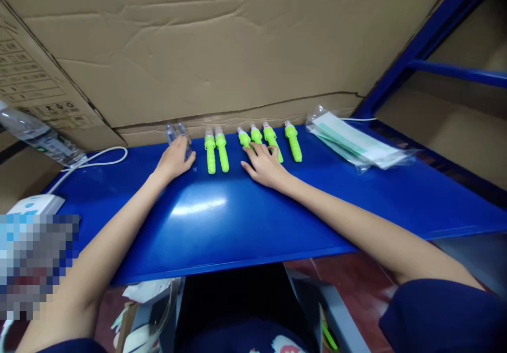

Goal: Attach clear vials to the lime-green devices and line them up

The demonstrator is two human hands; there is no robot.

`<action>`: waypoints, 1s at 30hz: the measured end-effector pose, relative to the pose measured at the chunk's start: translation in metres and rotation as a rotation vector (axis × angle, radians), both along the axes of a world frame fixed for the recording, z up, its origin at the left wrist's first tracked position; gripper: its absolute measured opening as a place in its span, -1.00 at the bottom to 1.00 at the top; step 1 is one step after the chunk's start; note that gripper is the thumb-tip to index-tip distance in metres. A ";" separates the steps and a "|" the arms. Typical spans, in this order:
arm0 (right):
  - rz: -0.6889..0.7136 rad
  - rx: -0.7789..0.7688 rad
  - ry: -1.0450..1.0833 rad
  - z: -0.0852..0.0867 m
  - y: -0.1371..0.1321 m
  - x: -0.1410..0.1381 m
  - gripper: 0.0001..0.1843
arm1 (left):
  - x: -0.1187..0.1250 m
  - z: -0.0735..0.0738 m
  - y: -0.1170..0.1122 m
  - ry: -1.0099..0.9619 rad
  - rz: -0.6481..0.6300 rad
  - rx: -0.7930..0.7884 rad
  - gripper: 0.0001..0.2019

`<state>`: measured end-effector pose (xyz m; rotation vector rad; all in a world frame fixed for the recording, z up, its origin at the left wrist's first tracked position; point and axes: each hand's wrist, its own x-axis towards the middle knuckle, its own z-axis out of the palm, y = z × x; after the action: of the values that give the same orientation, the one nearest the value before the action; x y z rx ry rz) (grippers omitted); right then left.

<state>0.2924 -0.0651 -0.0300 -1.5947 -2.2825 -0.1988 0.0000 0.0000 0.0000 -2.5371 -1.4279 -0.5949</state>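
My left hand (173,158) is curled over two clear plastic tubes (171,132), which stick out beyond its fingers; the thumb lies along their side. To its right, two lime-green sticks with clear tips (216,152) lie side by side. My right hand (264,167) is spread, palm down, with its fingertips on a group of three more green sticks (270,132), partly covering them. Another green stick (293,142) lies apart, right of that hand. All the sticks point their clear tips toward the cardboard.
A cardboard sheet (237,52) stands behind the blue tabletop (198,237). A plastic bag with green-white papers (356,139) lies right. On the left are a water bottle (43,139), a white cable (114,149) and a power strip (39,205). A blue metal frame (420,46) rises at the right.
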 end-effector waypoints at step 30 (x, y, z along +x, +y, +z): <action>-0.024 -0.072 -0.079 0.010 -0.002 0.010 -0.54 | -0.013 -0.014 -0.025 -0.163 -0.105 -0.071 -0.73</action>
<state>0.3022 -0.0671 -0.0201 -1.6790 -2.3557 -0.1904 -0.0131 -0.0249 -0.0142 -2.6868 -1.3959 -0.7987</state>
